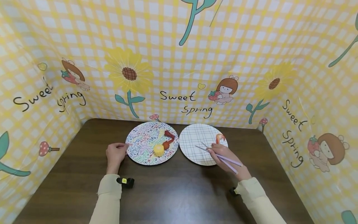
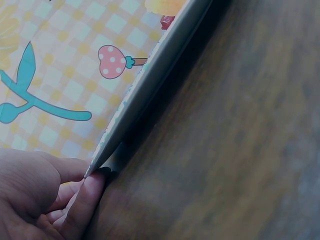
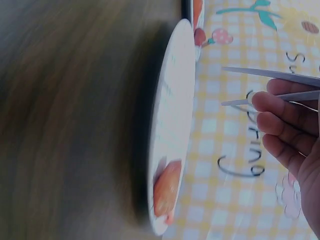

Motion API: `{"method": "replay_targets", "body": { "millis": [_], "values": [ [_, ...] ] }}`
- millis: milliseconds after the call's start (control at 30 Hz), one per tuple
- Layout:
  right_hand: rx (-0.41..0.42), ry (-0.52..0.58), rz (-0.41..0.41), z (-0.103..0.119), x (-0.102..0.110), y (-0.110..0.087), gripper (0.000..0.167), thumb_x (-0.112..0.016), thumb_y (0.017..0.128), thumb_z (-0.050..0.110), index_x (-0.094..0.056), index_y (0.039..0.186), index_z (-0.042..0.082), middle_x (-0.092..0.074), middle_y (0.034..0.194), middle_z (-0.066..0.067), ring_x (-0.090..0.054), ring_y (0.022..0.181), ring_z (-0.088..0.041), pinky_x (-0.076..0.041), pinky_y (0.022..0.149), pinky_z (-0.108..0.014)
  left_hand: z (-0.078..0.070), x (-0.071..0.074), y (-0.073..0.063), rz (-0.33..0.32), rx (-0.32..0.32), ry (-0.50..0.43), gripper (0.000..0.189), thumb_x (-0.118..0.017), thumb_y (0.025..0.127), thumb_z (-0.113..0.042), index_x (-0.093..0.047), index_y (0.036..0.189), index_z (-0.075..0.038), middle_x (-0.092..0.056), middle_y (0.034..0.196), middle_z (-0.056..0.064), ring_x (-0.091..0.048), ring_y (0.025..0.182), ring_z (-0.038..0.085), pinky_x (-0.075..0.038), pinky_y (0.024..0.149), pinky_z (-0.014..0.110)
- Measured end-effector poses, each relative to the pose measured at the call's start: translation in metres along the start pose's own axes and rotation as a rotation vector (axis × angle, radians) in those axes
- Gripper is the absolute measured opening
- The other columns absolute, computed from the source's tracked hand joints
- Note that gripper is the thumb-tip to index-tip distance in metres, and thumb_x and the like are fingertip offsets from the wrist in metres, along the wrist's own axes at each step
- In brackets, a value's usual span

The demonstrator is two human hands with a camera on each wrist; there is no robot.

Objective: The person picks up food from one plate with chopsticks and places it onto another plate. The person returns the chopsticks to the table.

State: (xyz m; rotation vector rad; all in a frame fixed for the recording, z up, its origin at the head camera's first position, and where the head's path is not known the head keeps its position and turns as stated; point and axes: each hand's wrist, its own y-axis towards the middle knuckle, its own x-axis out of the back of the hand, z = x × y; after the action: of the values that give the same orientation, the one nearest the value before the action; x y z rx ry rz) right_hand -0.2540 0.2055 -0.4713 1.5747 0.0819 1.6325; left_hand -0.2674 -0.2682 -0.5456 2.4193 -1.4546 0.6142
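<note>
My left hand [image 1: 116, 155] pinches the left rim of a round plate with a multicoloured squiggle pattern [image 1: 139, 141]. In the left wrist view, thumb and fingers [image 2: 92, 187] grip that plate's edge. On the plate lie a yellow corn-like chunk [image 1: 158, 150] and a reddish-brown piece [image 1: 169, 134] with an orange-brown rounded end. My right hand [image 1: 225, 157] holds a pair of lilac chopsticks [image 1: 230, 160], their grey tips apart above a white plate with a blue grid [image 1: 193, 137]. An orange-and-white shrimp-like piece [image 1: 220, 138] sits near that plate's right edge, beyond the hand.
Both plates stand side by side toward the back of a dark brown wooden table [image 1: 173, 193]. A yellow checked cloth [image 1: 179, 71] with flowers and lettering hangs behind and at both sides. Black straps with small devices [image 1: 127, 182] sit at the wrists.
</note>
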Motion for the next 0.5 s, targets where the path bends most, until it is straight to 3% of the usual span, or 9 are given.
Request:
{"method": "replay_targets", "body": {
  "millis": [133,167,233,300,400,500],
  "values": [
    [-0.070,0.018,-0.023,-0.006,0.007,-0.014,0.017,-0.064,0.092,-0.004,-0.077,0.103,-0.003,-0.076,0.103,-0.017,-0.073,0.101,-0.030,-0.061,0.080,-0.044,-0.002,0.001,-0.001,-0.003,-0.004,0.002,0.037,-0.072,0.096,-0.028,-0.075,0.109,0.006,-0.077,0.093,0.020,-0.068,0.059,0.007,-0.050,0.055,0.022],
    [-0.093,0.029,-0.023,-0.007,0.009,-0.017,0.018,-0.063,0.092,-0.004,-0.077,0.104,-0.004,-0.077,0.102,-0.016,-0.074,0.098,-0.028,-0.061,0.078,-0.041,-0.002,0.001,-0.001,-0.003,-0.002,0.002,0.037,-0.072,0.096,-0.028,-0.075,0.109,0.006,-0.077,0.092,0.020,-0.067,0.059,0.007,-0.050,0.054,0.022],
    [-0.152,0.045,-0.020,-0.013,0.011,-0.022,0.014,-0.062,0.095,-0.003,-0.076,0.093,-0.003,-0.076,0.088,-0.013,-0.072,0.079,-0.019,-0.059,0.067,-0.030,-0.001,0.000,-0.001,0.000,0.001,-0.004,0.037,-0.072,0.096,-0.029,-0.075,0.109,0.006,-0.077,0.092,0.019,-0.067,0.059,0.006,-0.050,0.054,0.022],
    [-0.208,0.065,-0.027,-0.019,0.013,-0.027,0.020,-0.060,0.097,-0.002,-0.073,0.082,0.002,-0.074,0.078,-0.009,-0.060,0.063,-0.009,-0.050,0.057,-0.021,-0.001,0.000,-0.001,0.003,0.004,-0.010,0.037,-0.072,0.096,-0.029,-0.075,0.109,0.006,-0.077,0.092,0.019,-0.067,0.060,0.006,-0.050,0.054,0.022],
    [-0.282,0.145,-0.032,-0.028,0.018,-0.036,0.027,-0.056,0.101,-0.001,-0.072,0.080,0.007,-0.070,0.071,-0.005,-0.043,0.056,-0.005,-0.037,0.050,-0.019,-0.002,0.001,-0.001,0.003,0.009,-0.009,0.037,-0.072,0.096,-0.029,-0.074,0.109,0.006,-0.077,0.093,0.019,-0.067,0.060,0.006,-0.050,0.054,0.021],
    [-0.377,0.199,-0.047,-0.037,0.023,-0.045,0.030,-0.051,0.103,0.000,-0.078,0.090,0.007,-0.072,0.075,-0.005,-0.043,0.057,-0.006,-0.036,0.049,-0.021,-0.002,0.001,-0.001,-0.003,0.008,0.000,0.037,-0.072,0.096,-0.029,-0.075,0.109,0.006,-0.077,0.094,0.020,-0.067,0.060,0.006,-0.050,0.054,0.021]
  ]
}}
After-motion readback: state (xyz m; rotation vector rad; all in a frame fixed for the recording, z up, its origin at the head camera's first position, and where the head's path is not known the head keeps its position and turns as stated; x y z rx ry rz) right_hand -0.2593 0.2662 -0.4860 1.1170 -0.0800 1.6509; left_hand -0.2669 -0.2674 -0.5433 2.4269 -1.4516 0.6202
